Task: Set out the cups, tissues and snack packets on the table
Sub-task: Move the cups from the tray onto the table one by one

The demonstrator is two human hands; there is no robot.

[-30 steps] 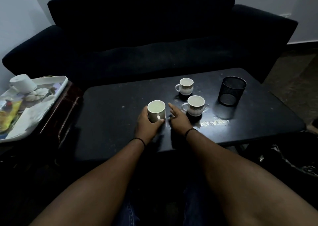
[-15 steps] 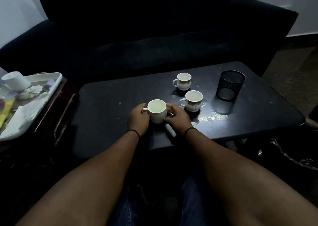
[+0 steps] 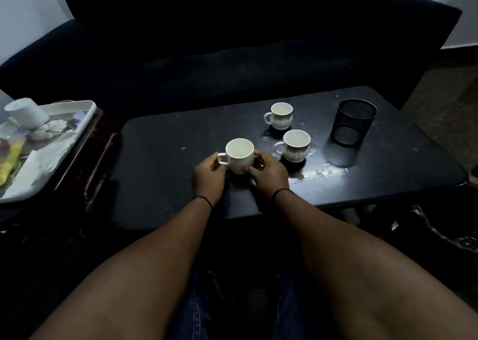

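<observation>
Cups come first: a plain white cup (image 3: 240,155) stands upright on the dark counter (image 3: 165,158), held between both hands. The left hand (image 3: 208,176) pinches its handle, which points away from the mesh holder, and the right hand (image 3: 267,172) curls its fingers and thumb round the opposite wall. Nothing can be seen inside this cup.

A black mesh holder (image 3: 353,122) stands upright on the far right part of the counter and serves as the landmark. Just to the left of the holder, slightly nearer the person, sits a patterned cup (image 3: 294,145), upright, handle turned away from the holder. A second patterned cup (image 3: 280,115) stands left of the holder and farther from the person, just behind the first. The held cup is farther left again, near the first patterned cup but apart from it. Both patterned cups look empty, and so does the holder.

Well to the left of the holder, off the counter, a white tray (image 3: 85,107) rests on a dark side stand. In it lie a roll of tissue (image 3: 27,112), loose white tissues (image 3: 44,156) and a yellow snack packet (image 3: 10,161).

Beyond the counter stands a dark sofa (image 3: 232,50).
</observation>
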